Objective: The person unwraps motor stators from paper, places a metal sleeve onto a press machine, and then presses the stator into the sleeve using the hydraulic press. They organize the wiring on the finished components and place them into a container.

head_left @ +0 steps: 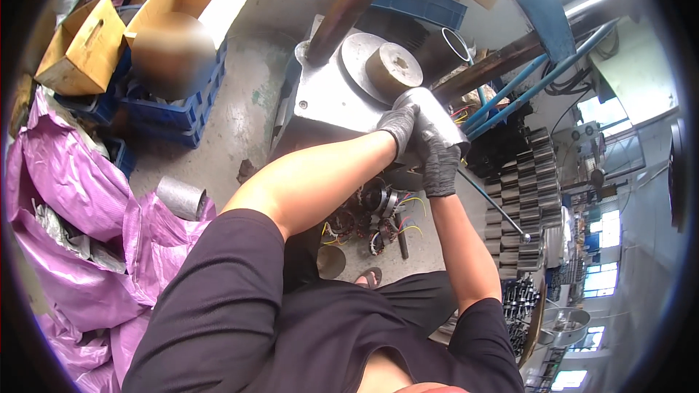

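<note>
Currently, your cylinder (443, 115), smooth, silvery and catching bright glare, tilts at two o'clock, the hub (397, 69) toward its eleven. Your gloved left hand (398, 127) grips its nine o'clock side; your right hand (439, 160) clasps its seven.

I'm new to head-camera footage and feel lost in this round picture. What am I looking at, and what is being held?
There is no robot here: one wide camera worn on the person's head looks down, so the arms and dark shirt fill the lower part, and straight edges bend near the rim. The left hand and right hand, both in grey gloves, hold a shiny metal cylinder. Just beyond it is a pale metal surface bearing a flat disc with a thick round block on it. Stacked metal cylinders stand at the right; purple sacks and blue crates are at the left. Between the forearms, wired parts show; their exact kind is hard to tell.
</note>
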{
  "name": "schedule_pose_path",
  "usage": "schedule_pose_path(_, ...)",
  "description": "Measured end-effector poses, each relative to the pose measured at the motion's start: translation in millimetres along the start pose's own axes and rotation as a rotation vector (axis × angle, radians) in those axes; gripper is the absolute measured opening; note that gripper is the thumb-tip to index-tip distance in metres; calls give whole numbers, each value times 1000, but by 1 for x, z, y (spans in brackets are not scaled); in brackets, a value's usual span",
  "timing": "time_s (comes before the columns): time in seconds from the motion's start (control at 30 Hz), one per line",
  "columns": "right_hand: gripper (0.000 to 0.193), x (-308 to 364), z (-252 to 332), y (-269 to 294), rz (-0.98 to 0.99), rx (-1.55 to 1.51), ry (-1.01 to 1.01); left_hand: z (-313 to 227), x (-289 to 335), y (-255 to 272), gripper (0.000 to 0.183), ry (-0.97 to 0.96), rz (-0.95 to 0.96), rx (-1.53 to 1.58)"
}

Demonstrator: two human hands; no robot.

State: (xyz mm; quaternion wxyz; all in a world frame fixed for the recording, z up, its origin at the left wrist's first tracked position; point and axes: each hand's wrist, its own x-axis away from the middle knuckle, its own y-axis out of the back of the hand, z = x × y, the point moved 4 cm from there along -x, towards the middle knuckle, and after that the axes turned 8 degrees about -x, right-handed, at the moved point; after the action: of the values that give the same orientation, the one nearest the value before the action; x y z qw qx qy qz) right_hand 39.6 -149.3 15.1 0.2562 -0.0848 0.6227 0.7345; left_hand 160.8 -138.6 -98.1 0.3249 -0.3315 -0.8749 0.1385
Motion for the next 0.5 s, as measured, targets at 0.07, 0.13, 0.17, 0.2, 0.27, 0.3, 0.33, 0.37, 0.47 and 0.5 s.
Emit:
schedule_pose_path(0.07,34,-1,-14,17,-145,-591,-284,-15,14,-18,54,-78,66,128)
schedule_pose_path(0.13,41,-12,-31,11,-227,-1028,-392,-33,9,-26,55,-127,143,245)
schedule_pose_path(0.17,40,-22,-33,15,-185,-942,-342,-41,5,-25,56,-153,125,266)
schedule_pose_path(0.2,39,-34,-35,18,-143,-858,-293,-47,-2,-25,58,-178,105,286)
schedule_pose_path(0.27,29,-63,-2,23,-56,-575,-82,-55,-20,-15,59,-266,204,452)
schedule_pose_path(0.3,30,-73,4,31,-39,-481,-14,-56,-18,-20,59,-193,279,517)
schedule_pose_path(0.33,32,-85,7,36,-22,-388,58,-62,-14,-25,60,-124,352,581)
schedule_pose_path(0.37,32,-98,2,33,28,-387,26,-67,-9,-30,61,-76,448,701)
schedule_pose_path(0.47,34,-136,8,33,211,-383,-185,-77,7,-21,59,-35,406,752)
schedule_pose_path(0.5,35,-155,-9,36,245,-330,-65,-85,12,-28,56,56,419,786)
